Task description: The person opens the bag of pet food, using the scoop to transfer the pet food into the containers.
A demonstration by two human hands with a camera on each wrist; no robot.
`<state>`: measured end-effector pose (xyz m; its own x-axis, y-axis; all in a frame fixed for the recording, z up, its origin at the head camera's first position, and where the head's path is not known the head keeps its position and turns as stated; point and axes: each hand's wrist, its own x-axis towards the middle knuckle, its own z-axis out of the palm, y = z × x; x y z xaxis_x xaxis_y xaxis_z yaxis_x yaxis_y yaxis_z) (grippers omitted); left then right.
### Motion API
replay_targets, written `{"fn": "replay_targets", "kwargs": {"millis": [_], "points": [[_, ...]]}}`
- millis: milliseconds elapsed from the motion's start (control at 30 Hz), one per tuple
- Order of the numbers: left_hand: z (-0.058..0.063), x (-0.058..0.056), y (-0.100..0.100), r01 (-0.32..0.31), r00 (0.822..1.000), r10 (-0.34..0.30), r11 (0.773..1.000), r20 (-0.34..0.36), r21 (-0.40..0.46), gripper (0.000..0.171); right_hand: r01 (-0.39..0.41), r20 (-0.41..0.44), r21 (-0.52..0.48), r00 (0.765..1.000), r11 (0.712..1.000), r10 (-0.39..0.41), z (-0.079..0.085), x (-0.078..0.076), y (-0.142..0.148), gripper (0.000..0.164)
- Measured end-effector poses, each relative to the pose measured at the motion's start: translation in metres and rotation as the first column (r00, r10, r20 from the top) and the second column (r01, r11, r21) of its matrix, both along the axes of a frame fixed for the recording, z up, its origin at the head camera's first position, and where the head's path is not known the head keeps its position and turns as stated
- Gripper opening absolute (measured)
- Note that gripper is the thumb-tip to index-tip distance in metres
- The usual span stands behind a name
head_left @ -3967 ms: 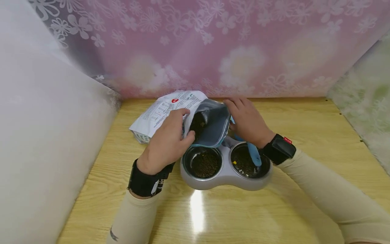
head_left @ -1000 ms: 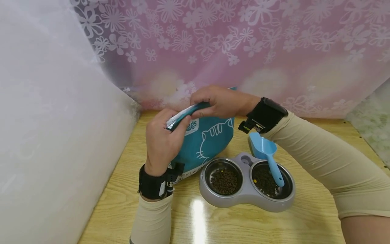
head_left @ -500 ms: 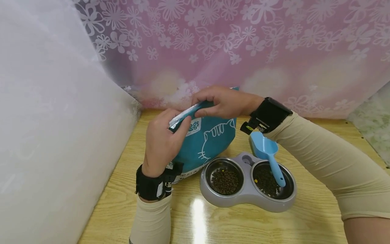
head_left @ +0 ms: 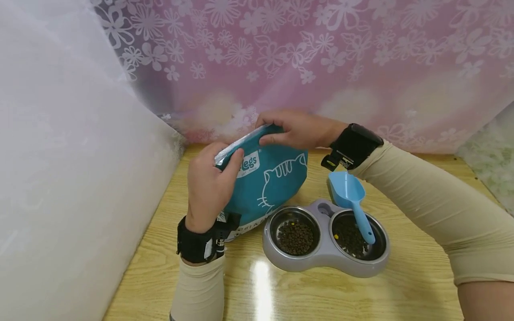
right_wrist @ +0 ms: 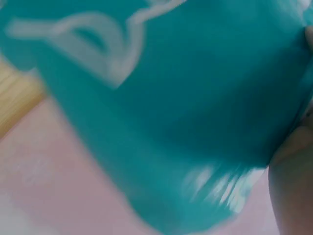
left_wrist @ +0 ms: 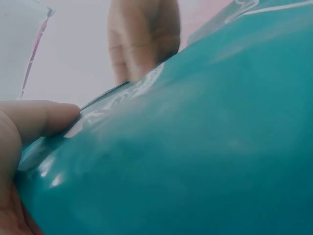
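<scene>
A teal pet food bag (head_left: 277,178) with a white cat outline stands upright behind the bowls. My left hand (head_left: 210,185) pinches the left end of its top edge, thumb on the front. Farther right along that edge, my right hand (head_left: 295,129) pinches the bag between thumb and fingers. In the left wrist view the teal bag (left_wrist: 195,137) fills most of the picture, with the left thumb (left_wrist: 44,117) on its edge. The right wrist view shows the bag's side (right_wrist: 195,98) close up and blurred. What lies inside the bag is hidden.
A grey double bowl stand (head_left: 319,254) sits in front of the bag, with brown kibble (head_left: 297,238) in its left bowl and more in the right. A blue scoop (head_left: 348,189) leans with its handle in the right bowl. A pink flowered curtain (head_left: 281,67) hangs behind.
Four seconds ago the bag lay tilted with its mouth wide open; now it stands upright, its top edges together. Over the last half second, the right hand moved slightly up and the left slightly left.
</scene>
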<state>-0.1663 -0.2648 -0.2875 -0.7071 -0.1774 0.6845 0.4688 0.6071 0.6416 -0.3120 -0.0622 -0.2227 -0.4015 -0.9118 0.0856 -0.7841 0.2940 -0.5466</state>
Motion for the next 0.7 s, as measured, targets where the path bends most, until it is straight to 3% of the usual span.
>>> {"fn": "replay_targets", "kwargs": {"millis": [167, 333, 567, 700], "points": [[0.0, -0.002, 0.0, -0.004, 1.0, 0.004, 0.999, 0.02, 0.034, 0.019, 0.094, -0.056, 0.012, 0.994, 0.995, -0.094, -0.008, -0.026, 0.025, 0.02], [0.0, -0.003, 0.0, 0.003, 1.0, -0.003, 0.999, 0.019, 0.041, 0.017, 0.191, -0.016, -0.012, 0.982, 0.982, -0.191, -0.02, -0.045, 0.041, 0.021], [-0.001, -0.004, 0.001, 0.012, 1.0, -0.013, 0.999, 0.026, 0.044, 0.016, 0.145, 0.0, -0.083, 0.989, 0.986, -0.146, -0.024, -0.049, 0.044, 0.012], [-0.002, -0.004, 0.001, 0.032, 0.996, -0.039, 0.996, 0.076, 0.082, 0.018, 0.126, 0.001, -0.126, 0.992, 0.984, -0.127, -0.026, -0.05, 0.045, 0.009]]}}
